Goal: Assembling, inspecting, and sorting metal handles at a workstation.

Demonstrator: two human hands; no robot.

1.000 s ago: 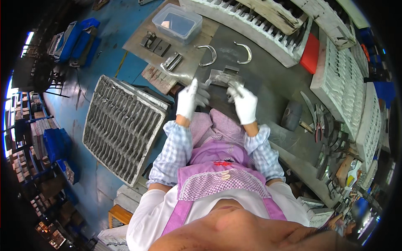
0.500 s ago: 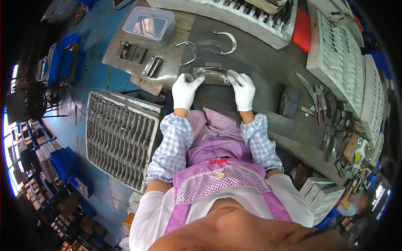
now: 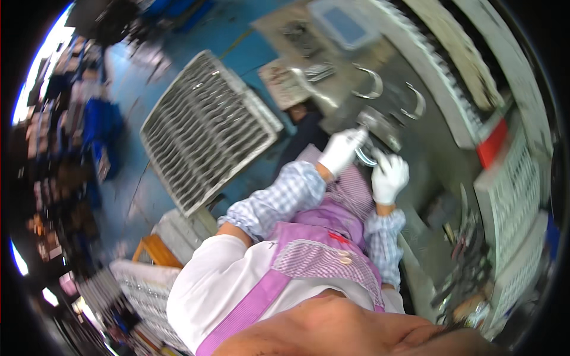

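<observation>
While view swung left, both gloved hands drew back from bench (image 3: pixel 439 148): left hand (image 3: pixel 341 151) and right hand (image 3: pixel 389 175) pinched curved metal piece (image 3: pixel 363 155) between them, lifted toward lap.

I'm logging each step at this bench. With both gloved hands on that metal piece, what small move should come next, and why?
Probably lower the curved grey metal piece onto the grey metal bench: the left hand and right hand both grip it at the bench edge, near two similar curved pieces.
</observation>
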